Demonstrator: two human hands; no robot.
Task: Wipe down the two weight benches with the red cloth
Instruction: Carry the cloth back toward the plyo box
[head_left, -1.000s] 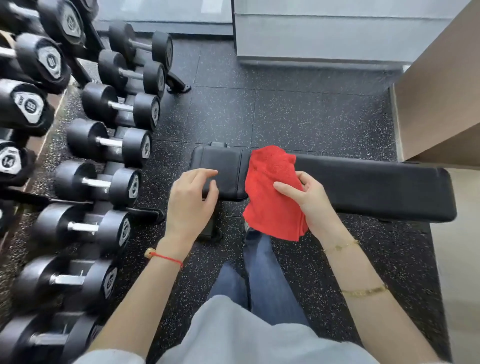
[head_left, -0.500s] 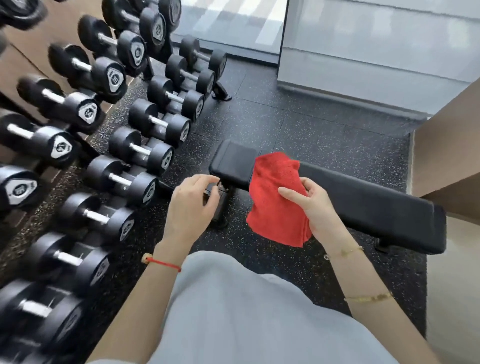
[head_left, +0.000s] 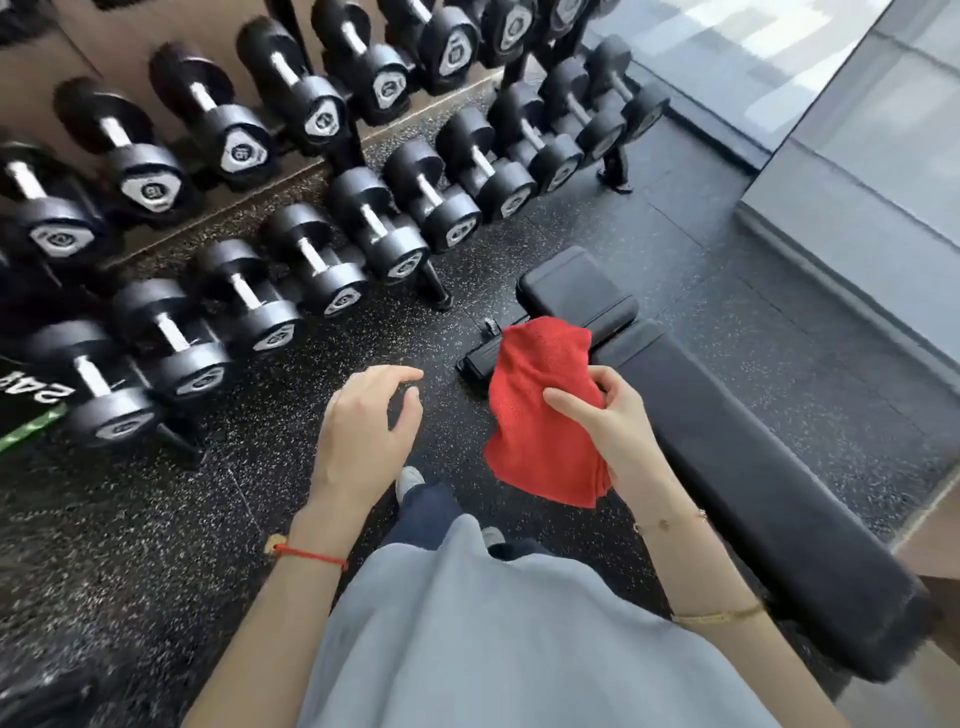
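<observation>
A red cloth is held beside a black weight bench on a speckled rubber gym floor.

A two-tier dumbbell rack is seen filling the upper left, with black dumbbells laid in rows. The weight bench is seen running diagonally from centre to lower right, its short seat pad lying at the far end next to the long pad. The red cloth is pinched by the right hand, thumb across its front and fingers curled behind, and hangs in front of the bench's near edge; whether it touches the pad cannot be told. The left hand is held above the floor, fingers loosely curled, nothing gripped. A red string bracelet is worn on the left wrist.
</observation>
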